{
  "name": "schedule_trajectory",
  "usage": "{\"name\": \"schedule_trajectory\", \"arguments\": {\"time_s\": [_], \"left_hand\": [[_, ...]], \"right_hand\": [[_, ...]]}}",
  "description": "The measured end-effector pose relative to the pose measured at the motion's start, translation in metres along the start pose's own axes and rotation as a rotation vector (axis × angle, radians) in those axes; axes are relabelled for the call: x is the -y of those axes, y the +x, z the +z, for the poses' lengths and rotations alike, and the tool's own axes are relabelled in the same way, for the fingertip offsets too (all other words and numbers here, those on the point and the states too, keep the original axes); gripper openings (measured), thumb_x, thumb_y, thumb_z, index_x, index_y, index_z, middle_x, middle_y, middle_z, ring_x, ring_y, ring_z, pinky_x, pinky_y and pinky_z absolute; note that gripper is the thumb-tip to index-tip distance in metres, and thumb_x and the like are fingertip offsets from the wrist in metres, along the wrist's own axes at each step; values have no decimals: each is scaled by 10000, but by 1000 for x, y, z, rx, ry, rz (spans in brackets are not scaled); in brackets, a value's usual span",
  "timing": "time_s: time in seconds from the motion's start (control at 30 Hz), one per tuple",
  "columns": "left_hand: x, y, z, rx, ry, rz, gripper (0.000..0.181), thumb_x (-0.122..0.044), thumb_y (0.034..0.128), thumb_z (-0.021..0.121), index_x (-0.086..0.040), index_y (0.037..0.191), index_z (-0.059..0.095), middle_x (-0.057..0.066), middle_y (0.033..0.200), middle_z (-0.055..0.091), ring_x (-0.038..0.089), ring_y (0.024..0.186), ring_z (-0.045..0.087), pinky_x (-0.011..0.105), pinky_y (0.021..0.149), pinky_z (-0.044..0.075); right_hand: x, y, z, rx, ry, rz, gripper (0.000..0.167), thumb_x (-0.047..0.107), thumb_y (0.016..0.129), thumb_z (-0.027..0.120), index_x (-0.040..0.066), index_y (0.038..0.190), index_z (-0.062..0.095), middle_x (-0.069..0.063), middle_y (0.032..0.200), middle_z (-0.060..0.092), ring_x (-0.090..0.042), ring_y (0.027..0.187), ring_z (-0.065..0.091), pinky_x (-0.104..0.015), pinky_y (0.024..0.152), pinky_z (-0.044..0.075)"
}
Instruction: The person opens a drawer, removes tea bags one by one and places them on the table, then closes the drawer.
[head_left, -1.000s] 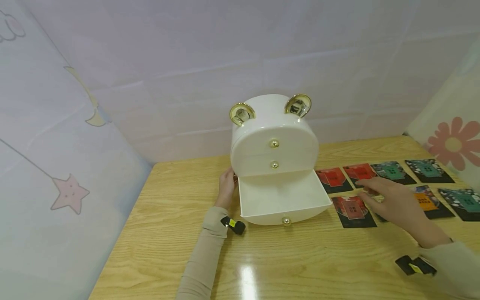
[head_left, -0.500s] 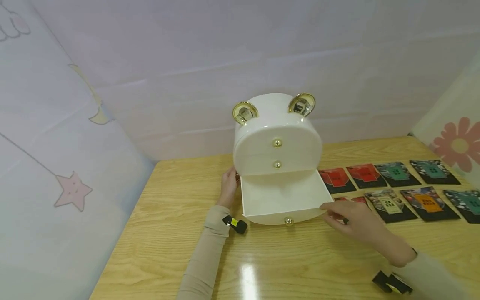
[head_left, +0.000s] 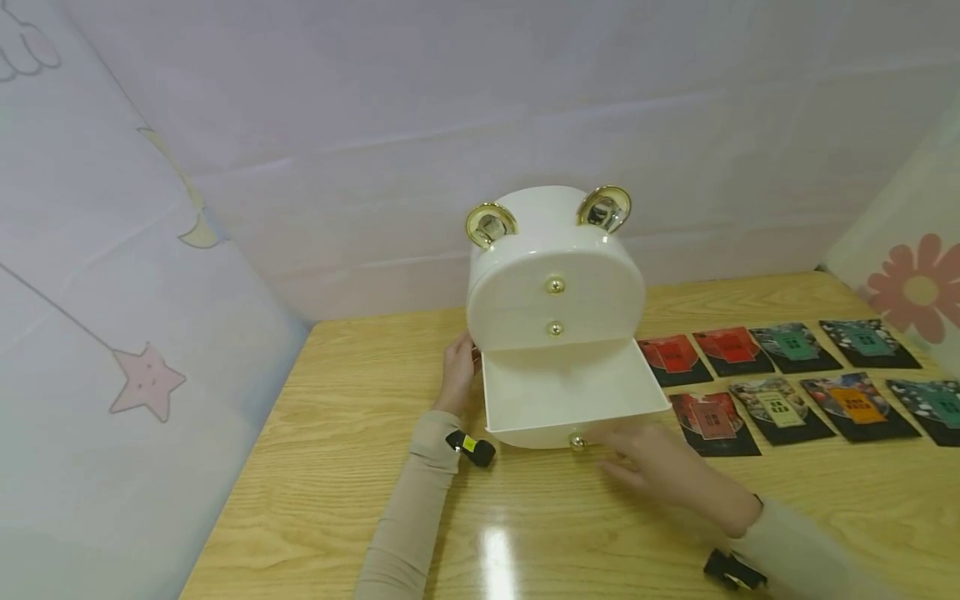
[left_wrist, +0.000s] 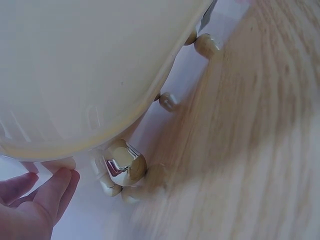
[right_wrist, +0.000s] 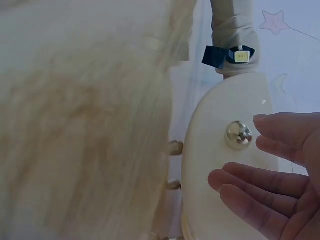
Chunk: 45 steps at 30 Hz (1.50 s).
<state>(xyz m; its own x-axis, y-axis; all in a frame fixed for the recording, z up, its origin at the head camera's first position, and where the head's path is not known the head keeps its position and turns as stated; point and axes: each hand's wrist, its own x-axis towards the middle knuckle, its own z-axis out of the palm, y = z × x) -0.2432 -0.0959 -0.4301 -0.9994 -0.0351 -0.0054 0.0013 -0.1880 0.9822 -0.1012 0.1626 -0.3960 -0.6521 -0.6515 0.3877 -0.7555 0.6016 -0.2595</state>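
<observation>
A white rounded box with two gold ears stands on the wooden table, its bottom drawer pulled out. Nothing is visible inside that drawer. My left hand rests against the box's left side; the left wrist view shows its fingers fairly straight against the white wall. By the drawer front is my right hand, slightly blurred. In the right wrist view its thumb and fingers are extended and spread, close to the round metal knob and not gripping it.
Right of the box, several flat printed packets lie in two rows, among them a red one, a yellow-green one and an orange one. A printed cloth backdrop rises behind the table.
My right hand has moved left from above the packets, past the drawer's right corner, to the knob on the drawer front. My left hand has stayed at the box's side.
</observation>
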Motion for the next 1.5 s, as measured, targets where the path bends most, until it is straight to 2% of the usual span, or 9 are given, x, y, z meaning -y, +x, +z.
{"name": "schedule_trajectory", "arguments": {"time_s": [0.07, 0.27, 0.47, 0.83, 1.03, 1.2, 1.3, 1.4, 1.5], "left_hand": [[0, 0, 0, -2, 0, 0, 344, -183, 984, 353, -23, 1209, 558, 67, 1025, 571, 147, 892, 550, 406, 923, 420], [0, 0, 1, 1, 1, 10, 343, -181, 986, 351, -8, 1197, 560, 84, 1043, 571, 154, 910, 556, 401, 925, 422], [0, 0, 0, -2, 7, 8, 353, -191, 988, 351, -4, 1214, 548, 87, 1049, 574, 154, 912, 560, 396, 924, 425], [0, 1, 0, -10, 14, -13, 358, -190, 990, 346, -2, 1226, 540, 89, 1057, 571, 148, 911, 557, 390, 925, 426], [-1, 1, 1, -16, 5, -24, 359, -194, 989, 353, 0, 1230, 536, 84, 1050, 573, 145, 907, 558, 385, 925, 427], [-2, 0, 0, 0, -4, -23, 361, -193, 991, 354, 10, 1231, 531, 62, 1020, 572, 121, 877, 559, 339, 891, 454], [-10, -5, 0, 13, 9, -21, 358, -171, 991, 344, 27, 1224, 529, 52, 997, 568, 138, 880, 554, 302, 858, 471], [-12, -7, 1, 12, 23, -11, 354, -162, 989, 339, 29, 1210, 537, 51, 984, 566, 155, 888, 550, 333, 874, 463], [-7, -5, 0, 6, 15, 4, 350, -178, 987, 343, 11, 1196, 552, 53, 983, 564, 153, 887, 553, 385, 906, 439]], "right_hand": [[1, 2, 2, 17, -2, 2, 376, 110, 726, 742, 85, 1088, 643, 57, 638, 559, 41, 472, 292, -137, 418, 294], [2, 10, 7, 23, -26, -2, 320, 124, 750, 721, 92, 1061, 650, -28, 902, 681, -22, 625, 525, -236, 536, 474], [1, 14, 11, 54, 25, 27, 256, 115, 788, 693, 87, 1040, 660, -31, 951, 682, -124, 790, 638, -307, 647, 530], [1, 18, 14, 5, 42, -7, 194, 101, 757, 718, 104, 945, 669, 8, 858, 685, -61, 713, 612, -270, 601, 515], [3, 21, 15, 10, -21, 8, 162, 104, 751, 724, 105, 904, 670, 14, 823, 682, -80, 699, 620, -269, 580, 511], [3, 22, 17, 2, -55, 6, 155, 96, 743, 730, 113, 878, 657, 27, 781, 667, -31, 627, 552, -250, 533, 484], [3, 23, 18, -21, -71, -12, 164, 91, 735, 735, 106, 876, 652, 18, 771, 669, -54, 623, 577, -257, 527, 488], [4, 24, 19, -38, -93, -29, 162, 89, 736, 734, 92, 877, 655, 1, 762, 675, -102, 637, 619, -272, 540, 504], [5, 25, 18, -39, -101, -25, 148, 88, 742, 727, 80, 875, 662, -7, 757, 675, -116, 641, 627, -280, 548, 511]]}}
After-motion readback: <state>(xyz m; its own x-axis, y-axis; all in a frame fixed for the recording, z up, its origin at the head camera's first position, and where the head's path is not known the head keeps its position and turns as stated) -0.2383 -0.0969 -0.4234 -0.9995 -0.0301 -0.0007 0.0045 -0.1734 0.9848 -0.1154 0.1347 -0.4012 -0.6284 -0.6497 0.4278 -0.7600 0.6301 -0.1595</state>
